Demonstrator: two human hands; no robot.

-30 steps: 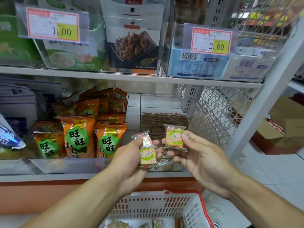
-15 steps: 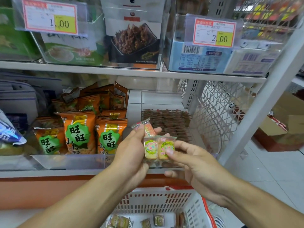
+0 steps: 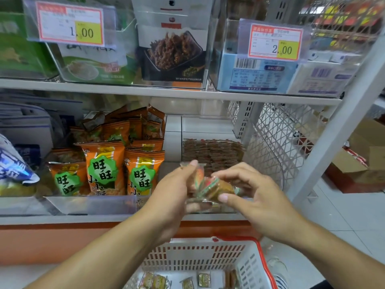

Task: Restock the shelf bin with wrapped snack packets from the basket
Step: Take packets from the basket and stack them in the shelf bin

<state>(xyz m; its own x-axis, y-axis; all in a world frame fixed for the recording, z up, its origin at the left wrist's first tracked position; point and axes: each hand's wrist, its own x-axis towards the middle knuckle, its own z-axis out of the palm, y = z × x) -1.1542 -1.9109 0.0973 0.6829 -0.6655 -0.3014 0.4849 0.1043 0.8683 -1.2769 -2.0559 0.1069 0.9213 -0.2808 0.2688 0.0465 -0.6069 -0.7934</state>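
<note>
Where the fingertips meet, just above the front lip of the shelf bin (image 3: 210, 126), both hands close on a small clutch of wrapped snack packets (image 3: 210, 187). The left hand (image 3: 170, 197) curls its fingers around the left side of the bundle, thumb up along the top edge; the right hand (image 3: 258, 197) pinches the right side, thumb underneath and fingers arched over. Motion blur smears the wrappers, so I cannot count them exactly, though at least two yellow-and-green faces show between the hands.

Behind the hands, the clear bin holds a flat row of dark brown packets (image 3: 212, 150) packed edge to edge near its middle, with bare white floor behind them. Just left of it, another clear bin carries orange snack bags (image 3: 104, 170) with green badges: three stand upright in the front row, and more lean in a heap behind.

Below the wrists sits a white slotted basket (image 3: 193, 255) with a red rim. On its floor lie roughly five loose packets (image 3: 204, 279) of the same kind, spread apart along the bottom edge of the view.

On the shelf above stand clear bins with two price tags, one reading 1.00 (image 3: 69, 28) and one reading 2.00 (image 3: 276, 41). Green pouches fill the left bin, a dark pouch picturing shredded food stands in the middle, and pale blue boxes (image 3: 256, 74) sit under the right tag. Cardboard cartons (image 3: 362, 161) rest on the tiled floor to the right of the shelf post.
</note>
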